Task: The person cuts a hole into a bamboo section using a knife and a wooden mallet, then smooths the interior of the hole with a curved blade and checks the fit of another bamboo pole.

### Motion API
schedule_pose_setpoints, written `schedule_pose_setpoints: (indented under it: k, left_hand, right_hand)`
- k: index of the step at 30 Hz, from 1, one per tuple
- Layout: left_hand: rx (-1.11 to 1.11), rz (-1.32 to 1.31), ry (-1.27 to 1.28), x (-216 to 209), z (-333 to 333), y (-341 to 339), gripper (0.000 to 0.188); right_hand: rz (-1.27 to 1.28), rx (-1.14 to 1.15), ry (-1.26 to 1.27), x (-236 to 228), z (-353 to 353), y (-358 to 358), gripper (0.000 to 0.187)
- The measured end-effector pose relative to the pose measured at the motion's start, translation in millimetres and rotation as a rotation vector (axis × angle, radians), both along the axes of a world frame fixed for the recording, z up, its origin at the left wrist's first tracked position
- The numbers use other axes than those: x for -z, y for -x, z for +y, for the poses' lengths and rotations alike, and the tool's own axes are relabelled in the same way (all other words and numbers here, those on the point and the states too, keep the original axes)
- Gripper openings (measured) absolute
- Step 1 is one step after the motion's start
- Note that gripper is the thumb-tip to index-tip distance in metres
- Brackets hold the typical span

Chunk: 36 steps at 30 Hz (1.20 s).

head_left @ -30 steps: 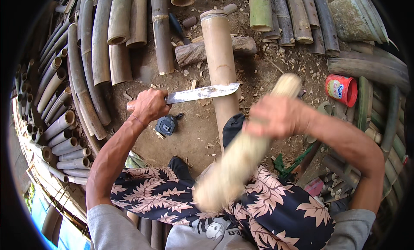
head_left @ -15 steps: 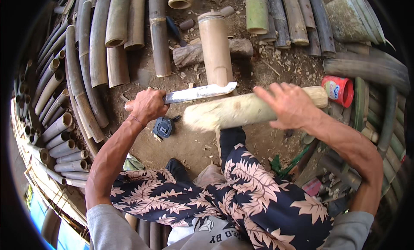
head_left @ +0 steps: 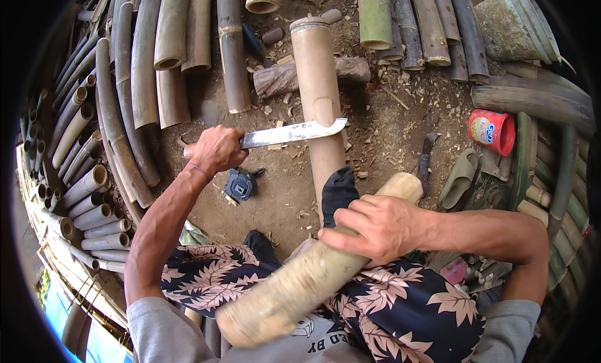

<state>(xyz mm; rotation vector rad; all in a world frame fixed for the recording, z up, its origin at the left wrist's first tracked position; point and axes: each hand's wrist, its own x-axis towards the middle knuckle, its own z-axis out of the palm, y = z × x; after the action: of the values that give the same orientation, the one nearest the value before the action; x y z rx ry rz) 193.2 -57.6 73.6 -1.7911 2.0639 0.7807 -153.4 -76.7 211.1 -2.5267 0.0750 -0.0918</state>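
Observation:
My left hand (head_left: 217,150) is closed around the wooden handle of a machete (head_left: 294,133). Its blade lies across a pale bamboo pole (head_left: 311,62), with the edge at a cut notch (head_left: 323,111). In my right hand (head_left: 379,228) is a thick wooden club (head_left: 285,294), gripped near its narrower end. The club's broad end hangs back over my lap, slightly blurred. The bamboo pole runs away from me, propped on a short log (head_left: 275,81), and my dark-covered foot (head_left: 340,189) presses against its near part.
A dark tape measure (head_left: 240,184) rests on the dirt. At the right are a knife (head_left: 427,156), a green sandal (head_left: 459,178) and a red tub (head_left: 491,131). Bamboo poles (head_left: 145,62) line the left and far sides; a bucket (head_left: 510,28) stands at the far right. Wood chips litter the ground.
My right hand has drawn the club back toward my body, from beside the blade to over my lap. The machete stays across the bamboo pole, nearly still.

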Motion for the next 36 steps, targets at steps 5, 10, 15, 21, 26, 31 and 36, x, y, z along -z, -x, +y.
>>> schedule_pose_setpoints:
  k: [5,10,15,21,26,31,36]
  left_hand:
    - [-0.099,0.033,0.046,3.8,-5.1,-2.5,0.02]
    - [-0.013,0.022,0.051,10.9,-0.2,-4.3,0.019]
    - [-0.026,-0.014,0.025,5.9,-3.0,1.8,0.02]
    - [-0.025,0.028,0.049,10.5,-4.2,-2.3,0.021]
    - [-0.029,0.0,0.019,12.9,-4.8,-2.0,0.018]
    - [-0.119,-0.017,0.265,24.7,20.8,0.2,0.041]
    - [-0.16,0.027,0.741,30.3,36.5,15.9,0.052]
  right_hand:
    - [0.31,0.136,0.233,41.1,-88.1,29.2,0.072]
    - [0.155,0.054,0.06,10.7,-22.0,0.5,0.058]
    - [0.235,0.149,0.175,48.4,-90.5,35.5,0.064]
    - [0.154,0.077,-0.034,3.9,-9.5,-2.9,0.063]
    - [0.255,0.15,0.163,51.8,-91.8,32.6,0.06]
    - [0.394,0.351,0.077,16.1,-53.5,33.3,0.077]
    - [0.236,0.405,-0.313,18.2,13.5,46.4,0.072]
